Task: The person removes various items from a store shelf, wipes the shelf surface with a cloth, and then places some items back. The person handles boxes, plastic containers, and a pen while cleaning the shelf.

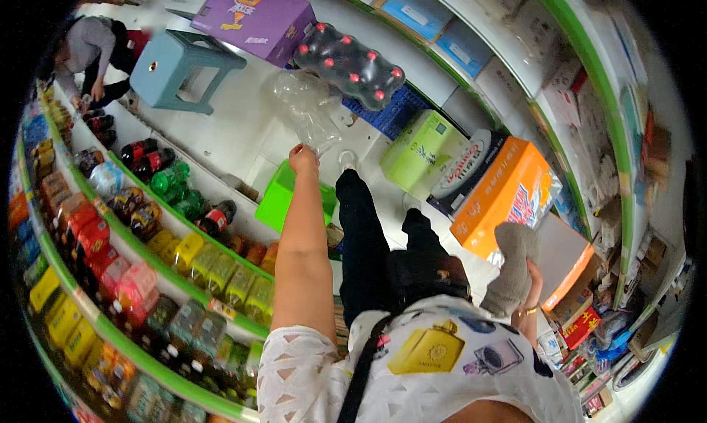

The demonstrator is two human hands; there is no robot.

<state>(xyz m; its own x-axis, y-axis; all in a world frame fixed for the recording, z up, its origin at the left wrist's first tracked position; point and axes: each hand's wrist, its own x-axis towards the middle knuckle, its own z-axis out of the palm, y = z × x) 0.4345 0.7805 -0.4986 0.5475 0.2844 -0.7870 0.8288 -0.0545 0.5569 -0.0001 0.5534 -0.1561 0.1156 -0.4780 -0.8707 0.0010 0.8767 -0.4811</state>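
Note:
My left hand is stretched out ahead of me and closed on a crumpled sheet of clear plastic film. The film spreads beyond my fingers over the pale tiled floor. Close to my right side, my right hand grips a bunched grey cloth. Below my left forearm is a bright green plastic stool or box, partly hidden by the arm. A shrink-wrapped pack of dark bottles with red caps rests past the film, on a blue plastic crate.
Drink bottles fill the shelves on my left. A blue-grey plastic stool and a purple carton stand ahead. Green and orange cartons line the right side. Another person crouches by the far shelf.

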